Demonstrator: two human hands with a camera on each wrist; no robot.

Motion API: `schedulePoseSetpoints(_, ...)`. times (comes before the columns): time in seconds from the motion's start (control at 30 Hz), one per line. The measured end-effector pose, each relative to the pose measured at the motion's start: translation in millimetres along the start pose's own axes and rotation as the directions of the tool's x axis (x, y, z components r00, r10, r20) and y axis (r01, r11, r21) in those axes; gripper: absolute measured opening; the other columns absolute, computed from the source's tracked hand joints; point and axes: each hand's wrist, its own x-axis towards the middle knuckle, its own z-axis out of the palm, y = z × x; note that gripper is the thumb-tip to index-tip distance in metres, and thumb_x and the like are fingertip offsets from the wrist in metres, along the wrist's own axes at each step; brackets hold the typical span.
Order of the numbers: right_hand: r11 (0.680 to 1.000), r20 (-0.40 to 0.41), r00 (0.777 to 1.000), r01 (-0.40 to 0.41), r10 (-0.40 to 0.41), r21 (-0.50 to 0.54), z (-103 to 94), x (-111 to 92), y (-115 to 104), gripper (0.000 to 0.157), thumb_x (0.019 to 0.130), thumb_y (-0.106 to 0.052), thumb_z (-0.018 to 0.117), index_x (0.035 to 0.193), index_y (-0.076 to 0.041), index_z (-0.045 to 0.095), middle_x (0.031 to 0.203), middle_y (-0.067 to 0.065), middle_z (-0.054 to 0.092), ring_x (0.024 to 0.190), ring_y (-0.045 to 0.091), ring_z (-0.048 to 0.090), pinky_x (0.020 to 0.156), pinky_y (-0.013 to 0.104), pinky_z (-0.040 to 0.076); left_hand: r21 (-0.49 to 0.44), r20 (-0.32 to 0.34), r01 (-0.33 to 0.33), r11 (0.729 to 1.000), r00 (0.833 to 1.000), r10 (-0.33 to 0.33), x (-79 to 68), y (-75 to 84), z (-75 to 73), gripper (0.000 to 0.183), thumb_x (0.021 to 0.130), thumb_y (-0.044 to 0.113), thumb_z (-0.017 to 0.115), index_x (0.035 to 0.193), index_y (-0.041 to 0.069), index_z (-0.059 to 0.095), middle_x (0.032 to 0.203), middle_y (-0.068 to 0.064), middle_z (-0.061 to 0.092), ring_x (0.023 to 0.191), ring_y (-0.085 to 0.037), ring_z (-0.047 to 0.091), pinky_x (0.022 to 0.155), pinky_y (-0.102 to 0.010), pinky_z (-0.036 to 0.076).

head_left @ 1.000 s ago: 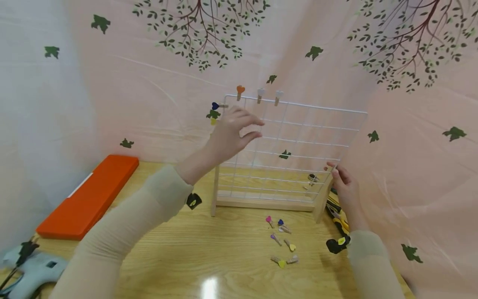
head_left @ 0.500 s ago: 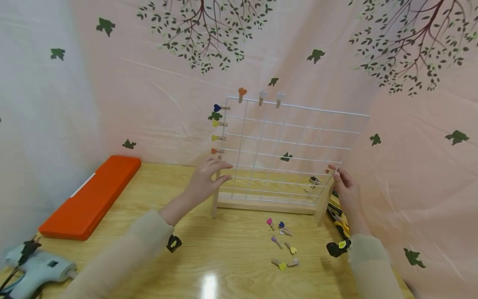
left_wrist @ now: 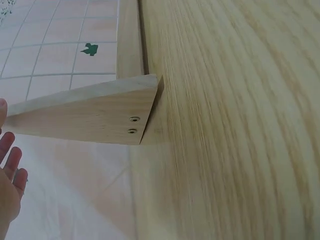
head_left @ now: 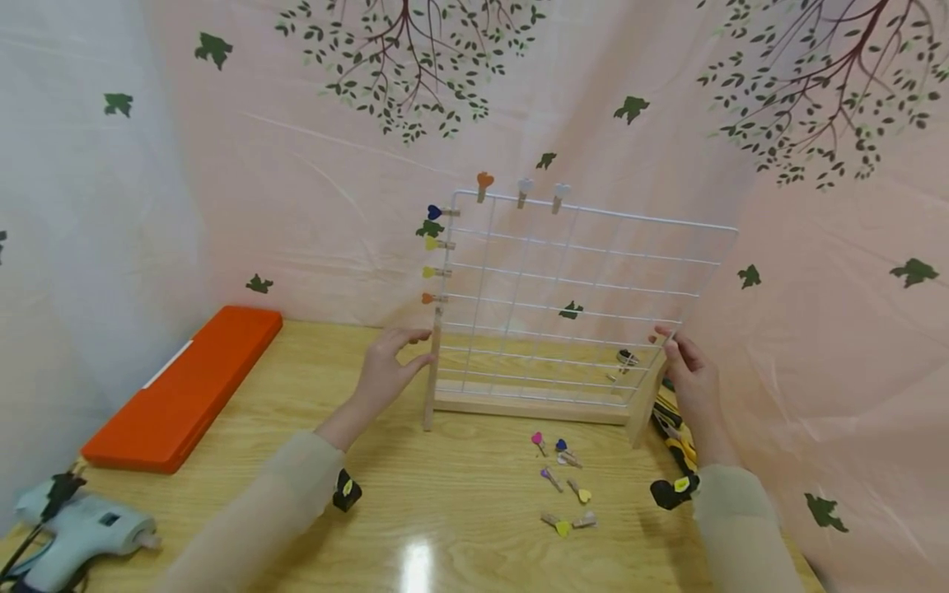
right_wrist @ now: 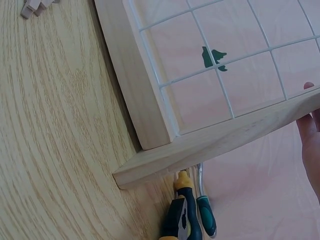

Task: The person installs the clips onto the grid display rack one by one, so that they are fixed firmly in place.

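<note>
A white wire grid panel (head_left: 645, 217) stands upright in a wooden frame (head_left: 530, 407). Small heart-topped clothespins grip its top wire, an orange clothespin (head_left: 485, 180) and two white ones. More are clipped down the left edge, from a blue clothespin (head_left: 434, 212) to an orange one below. My left hand (head_left: 380, 369) is beside the frame's left wooden leg (left_wrist: 85, 119), fingers and thumb apart; contact is unclear. With my right hand (head_left: 694, 372) I pinch the right wooden leg (right_wrist: 225, 134) near its top. Several loose clothespins (head_left: 550, 478) lie on the table in front.
An orange flat case (head_left: 181, 391) lies at the left rear, with a glue gun (head_left: 92, 519) nearer me. Pliers (head_left: 673, 436) and a green-handled tool (right_wrist: 206, 216) lie beyond the right leg. A patterned cloth (head_left: 356, 222) hangs behind the table.
My left hand has come down from the upper left of the grid to beside the left leg, uncovering the clothespins on that edge. The right hand has stayed on the right leg.
</note>
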Motion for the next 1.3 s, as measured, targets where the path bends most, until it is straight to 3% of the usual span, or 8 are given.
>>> schedulePoseSetpoints(0.13,0.999,-0.004,1.000,-0.027,0.026,-0.019,0.3,-2.6,-1.2,0.039,0.092,-0.016,0.047,0.127,0.002,0.045,0.122,0.013,0.055,0.101,0.008,0.057,0.077,0.016,0.049,-0.053,0.063,0.132,0.990,0.990,-0.128,1.8,-7.3,6.5,0.043,0.071,0.020,0.074,0.110,0.009,0.061,0.108,-0.005,0.062,0.092,-0.023,0.057,0.078,-0.041,0.047)
schedulePoseSetpoints(0.23,0.999,-0.002,1.000,-0.030,0.030,-0.018,-0.3,-3.8,-1.5,0.040,0.092,-0.016,0.047,0.127,0.003,0.044,0.122,0.013,0.055,0.102,0.008,0.057,0.077,0.017,0.049,-0.107,0.135,0.233,0.966,0.967,-0.218,4.7,-10.7,9.8,0.051,0.073,0.022,0.073,0.119,0.012,0.055,0.114,-0.004,0.059,0.098,-0.023,0.056,0.080,-0.041,0.047)
schedulePoseSetpoints(0.33,1.000,-0.007,1.000,-0.020,0.020,-0.015,-1.0,-4.2,-2.0,0.040,0.092,-0.015,0.047,0.127,0.004,0.044,0.121,0.013,0.055,0.102,0.009,0.057,0.078,0.018,0.049,-0.158,0.197,0.298,0.941,0.944,-0.265,7.7,-13.3,12.8,0.056,0.075,0.021,0.072,0.125,0.014,0.049,0.117,-0.004,0.057,0.102,-0.023,0.055,0.083,-0.040,0.047)
schedulePoseSetpoints(0.7,1.000,-0.014,1.000,0.001,-0.001,0.017,-2.8,-5.6,-4.3,0.035,0.092,-0.013,0.047,0.124,-0.001,0.049,0.118,0.013,0.057,0.101,0.013,0.057,0.076,0.020,0.051,-0.194,0.295,0.346,0.918,0.913,-0.282,8.2,-13.5,16.9,0.059,0.080,0.024,0.067,0.130,0.008,0.041,0.121,-0.010,0.053,0.110,-0.024,0.050,0.091,-0.040,0.043)
schedulePoseSetpoints(0.97,1.000,-0.001,1.000,0.004,-0.004,0.008,-0.8,-4.6,-5.9,0.039,0.092,-0.013,0.047,0.126,0.004,0.045,0.121,0.016,0.055,0.102,0.013,0.057,0.077,0.020,0.050,-0.317,0.375,0.452,0.834,0.867,-0.327,6.7,-13.5,13.3,0.059,0.080,0.024,0.065,0.131,0.012,0.037,0.129,-0.009,0.045,0.120,-0.027,0.043,0.091,-0.042,0.044)
schedulePoseSetpoints(1.13,1.000,0.015,1.000,0.003,-0.003,0.002,0.7,-5.8,-8.0,0.040,0.092,-0.013,0.047,0.127,0.005,0.043,0.122,0.015,0.054,0.104,0.013,0.056,0.078,0.020,0.050,-0.352,0.394,0.449,0.821,0.867,-0.305,9.5,0.1,4.9,0.056,0.083,0.012,0.062,0.131,0.004,0.034,0.128,-0.017,0.044,0.120,-0.034,0.041,0.091,-0.044,0.044)
schedulePoseSetpoints(1.3,1.000,0.007,1.000,0.006,-0.006,0.003,1.9,-7.9,-15.2,0.040,0.091,-0.007,0.049,0.129,0.003,0.042,0.120,0.000,0.056,0.103,0.009,0.054,0.076,0.016,0.050,-0.340,0.397,0.430,0.836,0.872,-0.287,12.8,9.2,-0.6,0.055,0.084,0.008,0.060,0.131,0.002,0.033,0.128,-0.020,0.043,0.120,-0.034,0.041,0.093,-0.043,0.042)
